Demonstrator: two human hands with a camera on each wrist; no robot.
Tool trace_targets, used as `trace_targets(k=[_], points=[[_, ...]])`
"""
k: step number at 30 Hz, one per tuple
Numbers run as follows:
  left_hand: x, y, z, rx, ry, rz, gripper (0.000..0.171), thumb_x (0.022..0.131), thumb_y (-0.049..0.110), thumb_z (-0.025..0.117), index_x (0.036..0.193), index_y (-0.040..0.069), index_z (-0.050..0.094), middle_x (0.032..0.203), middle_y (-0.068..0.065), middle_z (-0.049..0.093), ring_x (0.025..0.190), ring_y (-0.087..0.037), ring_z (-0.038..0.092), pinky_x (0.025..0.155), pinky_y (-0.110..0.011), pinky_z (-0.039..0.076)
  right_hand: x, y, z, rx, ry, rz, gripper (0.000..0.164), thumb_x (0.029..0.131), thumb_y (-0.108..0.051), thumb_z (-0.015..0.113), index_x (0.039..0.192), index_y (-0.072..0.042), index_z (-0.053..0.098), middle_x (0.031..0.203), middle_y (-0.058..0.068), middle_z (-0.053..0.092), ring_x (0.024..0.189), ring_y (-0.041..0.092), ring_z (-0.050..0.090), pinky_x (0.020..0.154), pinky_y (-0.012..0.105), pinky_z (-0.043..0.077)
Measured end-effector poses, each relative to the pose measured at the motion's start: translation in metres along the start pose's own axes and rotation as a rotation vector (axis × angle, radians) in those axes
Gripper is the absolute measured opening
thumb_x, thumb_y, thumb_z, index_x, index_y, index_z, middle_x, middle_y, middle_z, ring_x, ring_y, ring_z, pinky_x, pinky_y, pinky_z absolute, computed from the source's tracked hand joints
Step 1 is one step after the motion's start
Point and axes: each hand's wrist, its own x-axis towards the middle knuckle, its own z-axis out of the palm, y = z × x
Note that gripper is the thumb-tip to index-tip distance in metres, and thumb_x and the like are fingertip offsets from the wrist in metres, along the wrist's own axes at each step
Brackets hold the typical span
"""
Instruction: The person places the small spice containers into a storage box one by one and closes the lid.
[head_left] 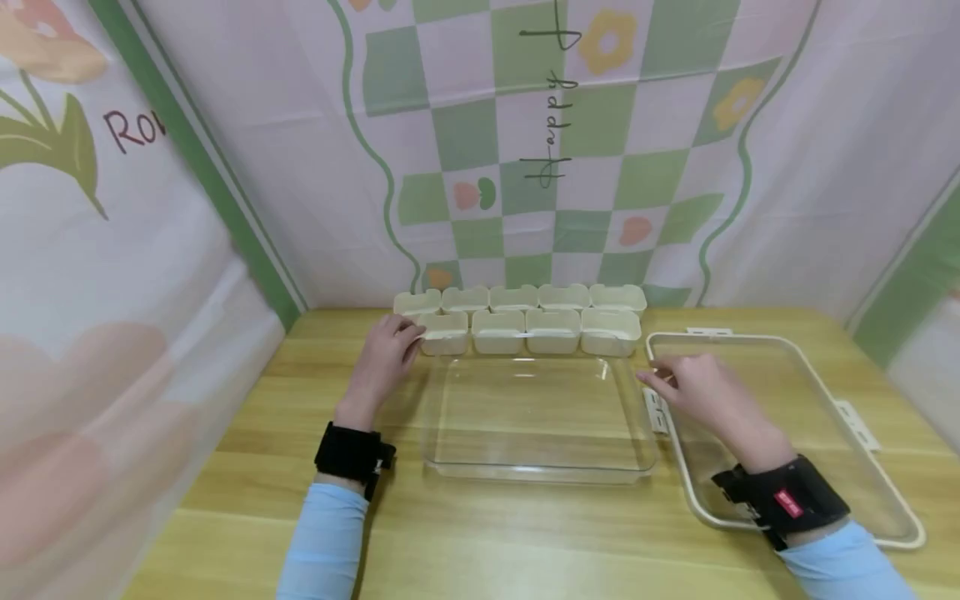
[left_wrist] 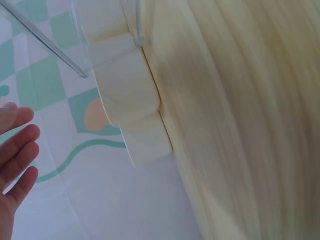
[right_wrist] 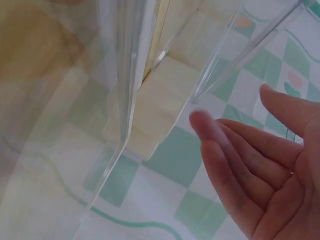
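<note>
A clear rectangular box [head_left: 540,472] stands on the table without a lid. Behind it, several small cream cups [head_left: 498,335] line up in two rows. My left hand [head_left: 384,350] hovers by the left end of the cups, near the box's far left corner; its fingers [left_wrist: 20,147] are loosely bent and hold nothing. Just past the box's right side is my right hand [head_left: 708,392], over the left edge of a clear lid [head_left: 787,417] with a cream rim. In the right wrist view, its relaxed fingers [right_wrist: 220,175] are apart from the box wall.
The wooden table [head_left: 480,542] ends at a patterned cloth [head_left: 525,133] behind the cups. Another printed cloth [head_left: 150,375] hangs along the left side. White clips [head_left: 857,425] stick out from the lid's sides.
</note>
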Motion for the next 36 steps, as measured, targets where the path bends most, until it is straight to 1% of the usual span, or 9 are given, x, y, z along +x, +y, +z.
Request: trace_targets(k=[2,4,8,11,13,17,22,30,36], points=[[-0.001,-0.003,0.0,-0.009,0.014,0.006,0.016,0.087,0.006,0.066,0.1,0.0,0.07,0.096,-0.014,0.062,0.09,-0.028,0.056,0.079,-0.039,0.046,-0.001,-0.002,0.001,0.016,-0.016,0.011,0.031,0.09,-0.03,0.062,0.097,0.0,0.07,0.082,0.014,0.072,0.07,0.027,0.068,0.066,0.044,0.055],[-0.001,-0.007,0.001,-0.019,0.025,0.007,0.015,0.086,0.005,0.066,0.099,-0.001,0.069,0.095,-0.015,0.061,0.089,-0.029,0.056,0.078,-0.039,0.047,-0.001,-0.004,0.003,0.031,-0.024,0.004,0.031,0.089,-0.027,0.064,0.097,0.002,0.07,0.08,0.015,0.071,0.068,0.026,0.068,0.064,0.042,0.055],[0.0,-0.014,0.002,-0.023,0.034,-0.01,0.014,0.085,0.005,0.068,0.097,-0.001,0.069,0.094,-0.015,0.062,0.089,-0.03,0.055,0.078,-0.04,0.046,0.0,-0.009,0.007,0.099,-0.06,0.01,0.026,0.085,-0.019,0.068,0.096,0.005,0.069,0.073,0.01,0.07,0.059,0.014,0.064,0.055,0.029,0.053],[0.003,-0.019,0.004,-0.013,0.032,-0.013,0.015,0.084,0.006,0.068,0.098,-0.001,0.069,0.095,-0.015,0.062,0.09,-0.03,0.056,0.08,-0.041,0.046,-0.001,-0.013,0.008,0.166,-0.101,0.06,0.024,0.085,-0.015,0.068,0.097,0.007,0.069,0.069,0.006,0.069,0.054,0.006,0.058,0.05,0.021,0.049],[0.005,-0.021,0.006,-0.011,0.021,-0.01,0.018,0.084,0.006,0.069,0.1,-0.001,0.069,0.096,-0.015,0.062,0.092,-0.03,0.056,0.082,-0.04,0.046,-0.001,-0.015,0.008,0.199,-0.118,0.096,0.025,0.085,-0.013,0.067,0.098,0.008,0.068,0.069,0.005,0.068,0.053,0.005,0.057,0.049,0.02,0.049],[0.009,-0.024,0.011,-0.015,-0.014,-0.011,0.024,0.081,0.005,0.072,0.105,0.0,0.069,0.099,-0.014,0.063,0.094,-0.028,0.057,0.083,-0.038,0.047,-0.001,-0.017,0.008,0.246,-0.141,0.141,0.026,0.086,-0.011,0.066,0.101,0.01,0.066,0.07,0.008,0.069,0.054,0.008,0.059,0.05,0.02,0.05],[0.015,-0.026,0.017,-0.019,-0.07,-0.032,0.026,0.078,0.003,0.074,0.104,0.002,0.069,0.1,-0.012,0.064,0.095,-0.027,0.057,0.086,-0.037,0.047,0.0,-0.018,0.008,0.299,-0.154,0.166,0.025,0.086,-0.009,0.066,0.1,0.012,0.065,0.074,0.013,0.07,0.056,0.012,0.062,0.051,0.021,0.051],[0.02,-0.028,0.022,-0.044,-0.146,-0.073,0.026,0.077,0.0,0.074,0.103,0.001,0.07,0.1,-0.013,0.066,0.097,-0.029,0.059,0.089,-0.038,0.047,0.0,-0.018,0.01,0.328,-0.178,0.201,0.027,0.086,-0.009,0.065,0.103,0.012,0.065,0.073,0.011,0.07,0.055,0.01,0.061,0.05,0.02,0.05],[0.026,-0.027,0.029,-0.041,-0.239,-0.093,0.027,0.078,0.004,0.074,0.105,0.002,0.069,0.104,-0.012,0.067,0.101,-0.028,0.059,0.092,-0.038,0.047,-0.001,-0.019,0.01,0.354,-0.185,0.221,0.027,0.086,-0.009,0.065,0.103,0.012,0.064,0.073,0.012,0.07,0.055,0.011,0.062,0.051,0.024,0.052]])
